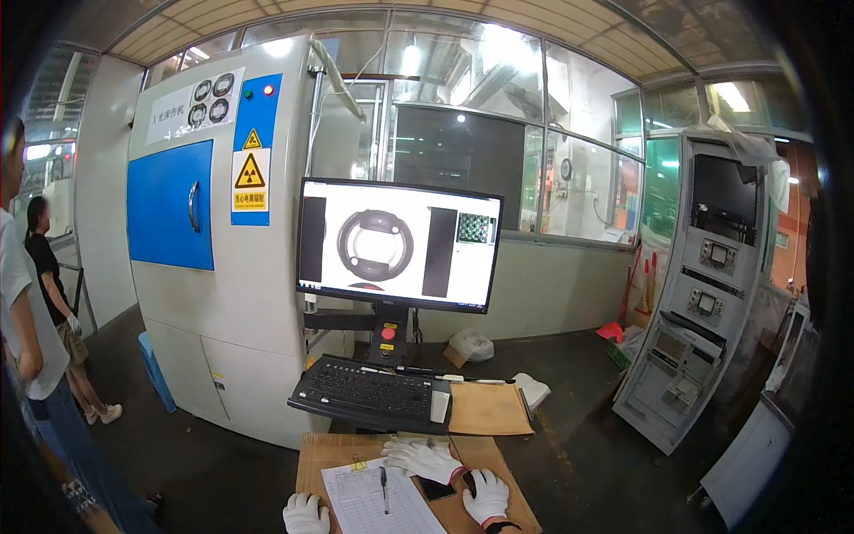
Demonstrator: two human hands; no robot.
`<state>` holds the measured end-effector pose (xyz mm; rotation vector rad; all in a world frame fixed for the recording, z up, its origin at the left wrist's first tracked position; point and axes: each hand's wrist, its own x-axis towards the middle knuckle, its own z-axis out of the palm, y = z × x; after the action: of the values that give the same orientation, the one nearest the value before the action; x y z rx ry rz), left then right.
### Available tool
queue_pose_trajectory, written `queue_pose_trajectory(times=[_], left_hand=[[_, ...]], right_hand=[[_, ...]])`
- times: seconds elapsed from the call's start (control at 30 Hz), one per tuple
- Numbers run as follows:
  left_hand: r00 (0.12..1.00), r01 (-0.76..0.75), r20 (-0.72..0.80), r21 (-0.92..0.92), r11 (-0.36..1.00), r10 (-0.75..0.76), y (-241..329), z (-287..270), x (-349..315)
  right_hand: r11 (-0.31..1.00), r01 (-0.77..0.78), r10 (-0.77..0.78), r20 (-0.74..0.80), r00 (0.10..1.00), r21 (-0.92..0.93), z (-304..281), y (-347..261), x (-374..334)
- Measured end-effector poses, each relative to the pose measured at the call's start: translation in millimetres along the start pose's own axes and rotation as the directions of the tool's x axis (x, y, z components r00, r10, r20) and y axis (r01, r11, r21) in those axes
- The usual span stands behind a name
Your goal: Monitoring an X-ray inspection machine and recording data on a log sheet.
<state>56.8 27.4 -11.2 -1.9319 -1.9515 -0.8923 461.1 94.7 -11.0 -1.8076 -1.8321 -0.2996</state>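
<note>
The printed sheet (366, 500) is laid flat on the worktop (311, 458), its long axis turned from 11 to 5 o'clock; it is found near 3 o'clock from the gloved left hand (305, 514), which is nearer, and at 9 o'clock from the gloved right hand (487, 498). The left fingers are curled with nothing seen held, though how tightly cannot be told; by the right fingers a dark mouse-like object (470, 483) is partly covered, whether gripped cannot be told. On the sheet a pen (384, 485) is rested near the 12-to-6 line. The worktop is faced with brown cardboard. Beyond it, a grey cabinet (258, 347) is seen at 11 o'clock, an equipment rack (667, 356) at 2 and a monitor (396, 245) at 12.
</note>
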Motion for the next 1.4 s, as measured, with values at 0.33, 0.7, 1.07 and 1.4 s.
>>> queue_pose_trajectory(times=[0.33, 0.7, 1.07, 1.4], left_hand=[[0.999, -0.018, 0.028, -0.049, 0.999, 0.02, -2, 2, 2], [1.0, -0.009, 0.022, 0.015, 1.0, 0.009, -3, 4, 0], [0.999, 0.001, 0.033, 0.003, 1.0, -0.001, -5, 4, -4], [0.999, 0.014, 0.041, -0.013, 1.0, -0.014, -1, 1, 1]], right_hand=[[1.0, 0.01, -0.011, 0.02, 1.0, 0.029, 6, 5, -1], [0.999, 0.033, -0.034, 0.01, 0.999, 0.032, 8, 6, -3], [0.997, 0.065, -0.064, -0.032, 0.997, 0.027, 9, 5, -3], [0.998, 0.064, -0.064, -0.011, 0.998, 0.023, 7, 5, -2]])
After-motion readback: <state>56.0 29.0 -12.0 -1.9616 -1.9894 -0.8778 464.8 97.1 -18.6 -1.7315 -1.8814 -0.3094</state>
